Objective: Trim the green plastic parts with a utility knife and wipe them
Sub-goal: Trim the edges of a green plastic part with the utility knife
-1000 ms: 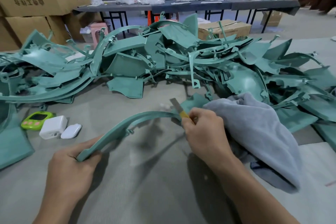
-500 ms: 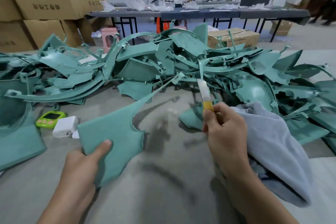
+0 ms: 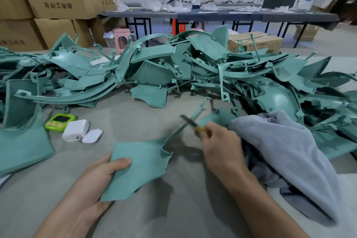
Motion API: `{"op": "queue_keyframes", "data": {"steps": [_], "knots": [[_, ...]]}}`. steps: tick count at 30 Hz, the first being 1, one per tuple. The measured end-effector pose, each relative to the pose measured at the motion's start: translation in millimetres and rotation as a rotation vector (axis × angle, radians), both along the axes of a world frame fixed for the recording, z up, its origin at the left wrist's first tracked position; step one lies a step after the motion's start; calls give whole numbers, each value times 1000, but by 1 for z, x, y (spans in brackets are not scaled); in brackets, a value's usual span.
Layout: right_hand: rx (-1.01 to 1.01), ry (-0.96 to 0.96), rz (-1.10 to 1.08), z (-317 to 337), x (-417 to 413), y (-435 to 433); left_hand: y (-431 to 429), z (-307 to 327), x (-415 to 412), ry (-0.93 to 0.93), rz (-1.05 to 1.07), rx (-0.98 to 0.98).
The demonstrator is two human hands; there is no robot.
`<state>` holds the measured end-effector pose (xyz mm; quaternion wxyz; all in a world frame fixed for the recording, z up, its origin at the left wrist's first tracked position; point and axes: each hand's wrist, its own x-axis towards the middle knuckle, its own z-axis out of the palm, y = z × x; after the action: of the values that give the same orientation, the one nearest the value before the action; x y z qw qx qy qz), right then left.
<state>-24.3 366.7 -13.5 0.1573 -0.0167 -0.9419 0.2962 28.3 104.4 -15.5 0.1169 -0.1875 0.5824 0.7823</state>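
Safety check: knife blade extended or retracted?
Extended. A blurred grey blade sticks out of the knife's yellow handle, gripped by the right hand, across the thin arm of the green part.

Grey table (image 3: 135, 118); green parts (image 3: 193, 67), towel (image 3: 280, 150), timer (image 3: 58, 120).
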Motion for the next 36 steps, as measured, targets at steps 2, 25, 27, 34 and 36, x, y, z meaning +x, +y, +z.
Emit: {"op": "queue_keyframes", "data": {"steps": [2,25,27,34,36], "knots": [[-81,48,-110,2,-3,12,1,1,-1,-4,6,-23],[-107,-36,96,6,9,5,6,0,-3,23,-38,-171],[-46,-118,271,0,23,-10,5,-1,-3,23,-42,-187],[-79,-23,-63,13,10,6,8,3,-2,38,-42,-214],[-53,-86,182,9,27,-16,8,2,-2,32,-29,-221]]}}
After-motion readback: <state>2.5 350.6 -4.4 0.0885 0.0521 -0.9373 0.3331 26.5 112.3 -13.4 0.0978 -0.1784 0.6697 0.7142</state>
